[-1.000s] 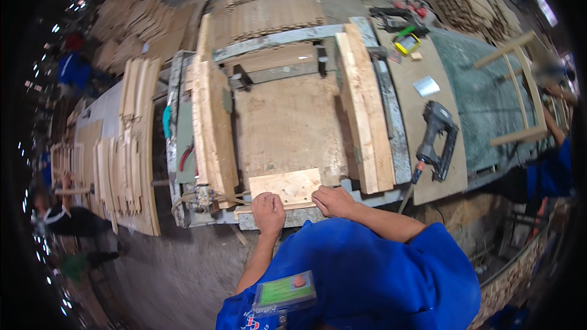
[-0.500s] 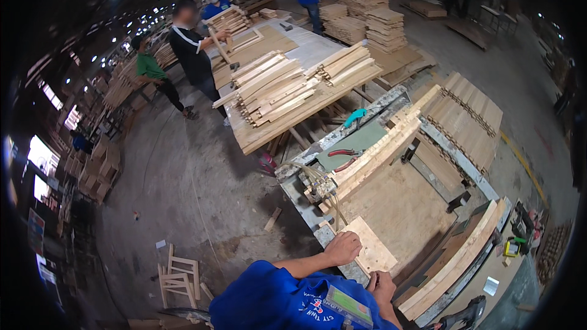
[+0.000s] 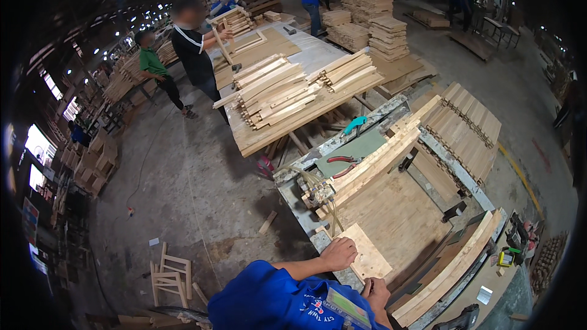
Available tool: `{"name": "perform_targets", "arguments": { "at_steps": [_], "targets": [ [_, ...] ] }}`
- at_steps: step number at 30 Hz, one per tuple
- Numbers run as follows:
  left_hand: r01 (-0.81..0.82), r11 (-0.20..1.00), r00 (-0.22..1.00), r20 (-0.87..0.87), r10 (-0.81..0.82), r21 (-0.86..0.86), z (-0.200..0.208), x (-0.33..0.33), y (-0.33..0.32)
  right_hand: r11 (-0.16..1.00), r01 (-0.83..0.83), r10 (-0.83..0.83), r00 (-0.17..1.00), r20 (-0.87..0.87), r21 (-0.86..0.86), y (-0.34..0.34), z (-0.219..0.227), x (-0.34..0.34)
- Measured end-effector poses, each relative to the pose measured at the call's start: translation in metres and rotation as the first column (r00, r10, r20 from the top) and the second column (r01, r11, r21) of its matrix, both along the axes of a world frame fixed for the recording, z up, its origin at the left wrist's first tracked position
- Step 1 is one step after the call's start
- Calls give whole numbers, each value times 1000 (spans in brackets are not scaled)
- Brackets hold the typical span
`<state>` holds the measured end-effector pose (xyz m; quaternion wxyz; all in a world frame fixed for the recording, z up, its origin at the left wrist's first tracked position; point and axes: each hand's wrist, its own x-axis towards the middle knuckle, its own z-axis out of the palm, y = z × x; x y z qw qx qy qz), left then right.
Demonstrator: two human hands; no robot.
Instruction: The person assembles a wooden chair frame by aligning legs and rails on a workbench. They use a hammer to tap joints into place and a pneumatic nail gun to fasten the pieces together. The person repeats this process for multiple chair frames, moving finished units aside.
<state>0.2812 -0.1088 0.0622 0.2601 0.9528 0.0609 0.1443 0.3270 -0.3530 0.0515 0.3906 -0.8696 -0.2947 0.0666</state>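
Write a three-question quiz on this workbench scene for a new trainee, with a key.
1. True or false: the pliers lie on the floor.
2. Choose one. The left hand touches: A) a hammer; B) a wooden board; C) a stool.
3. Fill in: the hand nearer the pliers is the ____ one.

Key: 1. False, they lie on the green mat. 2. B. 3. Left.
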Motion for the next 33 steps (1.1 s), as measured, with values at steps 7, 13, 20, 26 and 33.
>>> {"name": "perform_targets", "arguments": {
  "at_steps": [7,13,20,26,33],
  "targets": [
    [1,1000,1000,-1,-1,7,0,-2,2,1000,-11,11,1000,-16,-7,0,0,0],
    [8,999,999,-36,-7,42,-1,1,3,1000,-28,28,999,25,1,0,2,2],
    [-14,1000,1000,22,13,23,-9,4,1,999,-46,45,997,70,16,2,9,5],
    [-13,1000,1000,18,13,-7,-9,2,-1,999,-38,37,998,53,16,4,9,3],
    [-1,1000,999,-36,0,-14,-6,-1,0,994,-108,107,989,101,4,7,7,4]
  ]
}}
